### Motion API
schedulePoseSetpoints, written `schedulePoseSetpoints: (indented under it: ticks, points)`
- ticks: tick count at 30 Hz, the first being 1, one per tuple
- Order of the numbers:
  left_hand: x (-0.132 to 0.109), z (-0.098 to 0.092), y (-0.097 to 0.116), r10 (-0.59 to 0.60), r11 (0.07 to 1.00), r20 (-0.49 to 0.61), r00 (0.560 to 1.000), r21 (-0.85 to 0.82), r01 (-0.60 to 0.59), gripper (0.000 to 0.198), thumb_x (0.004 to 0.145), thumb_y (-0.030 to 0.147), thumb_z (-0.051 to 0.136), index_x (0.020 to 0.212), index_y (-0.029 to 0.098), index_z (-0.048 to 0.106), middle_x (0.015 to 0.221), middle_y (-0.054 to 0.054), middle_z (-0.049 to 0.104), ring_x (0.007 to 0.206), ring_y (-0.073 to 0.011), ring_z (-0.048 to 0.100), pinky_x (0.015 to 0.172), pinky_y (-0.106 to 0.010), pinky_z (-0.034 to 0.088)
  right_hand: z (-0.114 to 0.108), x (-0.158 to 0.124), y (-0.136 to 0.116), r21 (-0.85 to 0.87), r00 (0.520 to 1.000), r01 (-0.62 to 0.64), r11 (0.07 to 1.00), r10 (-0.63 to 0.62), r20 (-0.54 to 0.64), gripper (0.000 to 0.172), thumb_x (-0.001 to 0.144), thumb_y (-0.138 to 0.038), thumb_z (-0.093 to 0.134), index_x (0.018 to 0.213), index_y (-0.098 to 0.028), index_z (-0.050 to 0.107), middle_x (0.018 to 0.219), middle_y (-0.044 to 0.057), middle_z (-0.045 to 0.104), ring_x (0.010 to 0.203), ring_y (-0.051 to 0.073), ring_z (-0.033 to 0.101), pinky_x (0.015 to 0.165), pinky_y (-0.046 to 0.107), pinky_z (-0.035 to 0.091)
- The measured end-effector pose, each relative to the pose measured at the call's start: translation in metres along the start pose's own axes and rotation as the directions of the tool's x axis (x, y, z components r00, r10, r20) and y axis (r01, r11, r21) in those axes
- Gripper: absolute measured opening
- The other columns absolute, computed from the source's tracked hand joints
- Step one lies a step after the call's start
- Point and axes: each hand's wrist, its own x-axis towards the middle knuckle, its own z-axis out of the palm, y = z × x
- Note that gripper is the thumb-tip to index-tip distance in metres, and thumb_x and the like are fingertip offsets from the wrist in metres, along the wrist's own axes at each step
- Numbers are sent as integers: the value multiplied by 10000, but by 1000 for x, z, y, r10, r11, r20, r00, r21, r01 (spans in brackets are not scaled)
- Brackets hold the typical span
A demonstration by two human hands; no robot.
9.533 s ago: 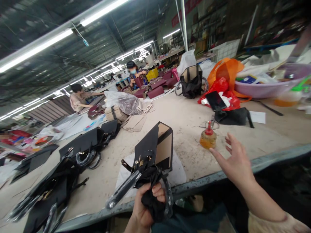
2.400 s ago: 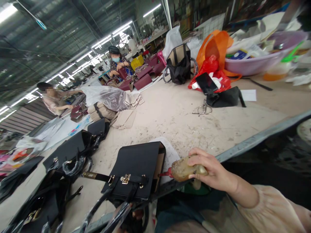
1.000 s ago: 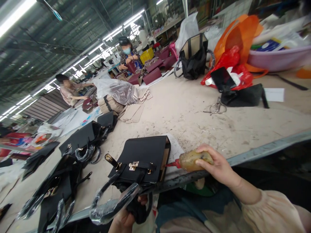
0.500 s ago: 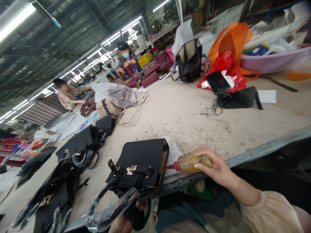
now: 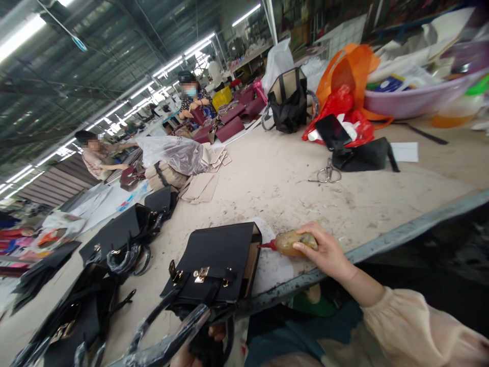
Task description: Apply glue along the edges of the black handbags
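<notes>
My right hand (image 5: pixel 323 250) is wrapped around a yellowish, stained squeeze bottle (image 5: pixel 292 242) that lies nearly level. Its thin red nozzle (image 5: pixel 269 245) points left and meets the open side edge of a black handbag (image 5: pixel 217 255), where the tan inside shows. The bag lies on the table's front edge with its gold clasp (image 5: pixel 201 274) facing up. Below it, my left hand (image 5: pixel 217 332) is closed on dark, bunched material at the bag's lower part, mostly hidden by the plastic-wrapped handle (image 5: pixel 168 339).
More black handbags (image 5: pixel 114 229) lie to the left. Beyond them are tan card pieces (image 5: pixel 200 187) and a plastic-covered stack (image 5: pixel 171 153). Scissors (image 5: pixel 328 173), a black pouch (image 5: pixel 361 154) and a purple basin (image 5: pixel 416 97) are at the right. Two people work farther back.
My right hand and the bottle have shifted up along the bag's side edge, the nozzle tip now nearer its far end. The whole view has shifted slightly.
</notes>
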Motion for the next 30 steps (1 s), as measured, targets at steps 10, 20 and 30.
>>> schedulePoseSetpoints:
  ticks: [10,20,30]
  points:
    - [1,-11,6,-188,977,49,981,-89,192,206,569,130,833,546,115,629,524,-20,521,536,-112,485,550,-255,434,-1,-1,-5,67,999,-2,998,-1,50,203,847,-368,620,980,-228,557,906,43,601,872,200,573,765,355,479]
    - [0,-7,9,-141,988,23,990,-57,142,161,651,139,781,634,94,627,520,-6,489,508,-90,461,519,-238,402,0,3,-2,55,999,3,999,-5,42,205,851,-356,622,993,-227,548,911,38,586,884,195,555,776,349,464]
    - [-6,-3,13,-114,993,-42,993,-1,114,165,665,155,760,656,107,603,539,-8,490,518,-91,467,517,-218,386,2,6,4,-18,999,-3,1000,4,45,212,848,-378,620,990,-236,551,915,43,594,904,213,551,786,377,464]
